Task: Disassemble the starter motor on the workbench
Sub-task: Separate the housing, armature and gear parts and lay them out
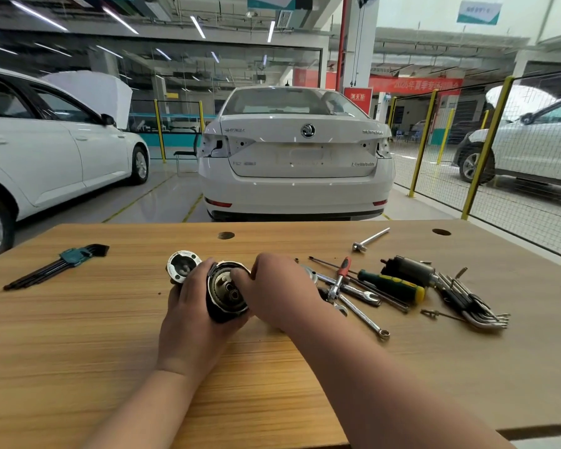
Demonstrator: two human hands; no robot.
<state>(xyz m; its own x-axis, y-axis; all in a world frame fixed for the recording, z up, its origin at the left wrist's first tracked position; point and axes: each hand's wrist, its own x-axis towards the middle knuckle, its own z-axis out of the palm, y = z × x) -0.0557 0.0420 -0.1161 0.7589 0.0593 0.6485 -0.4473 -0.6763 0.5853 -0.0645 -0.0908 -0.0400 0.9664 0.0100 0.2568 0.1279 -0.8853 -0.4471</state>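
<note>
My left hand (193, 306) grips the black round starter motor housing (225, 294) at the middle of the wooden workbench (78, 335), its open end tilted up toward me. Gears and a shaft show inside the opening. My right hand (272, 291) reaches in from the right, its fingertips curled at the housing's upper rim; what they pinch is hidden. Just behind my left hand lies a silver aluminium end housing (182, 265). A dark cylindrical solenoid part (408, 270) lies among the tools to the right.
A hex key set in a teal holder (62, 262) lies at left. At right lie a ratchet (339, 280), wrenches (365, 319), a green-handled screwdriver (391, 283), loose hex keys (473, 303) and a T-bar (370, 239). White cars and a yellow mesh fence stand beyond the bench.
</note>
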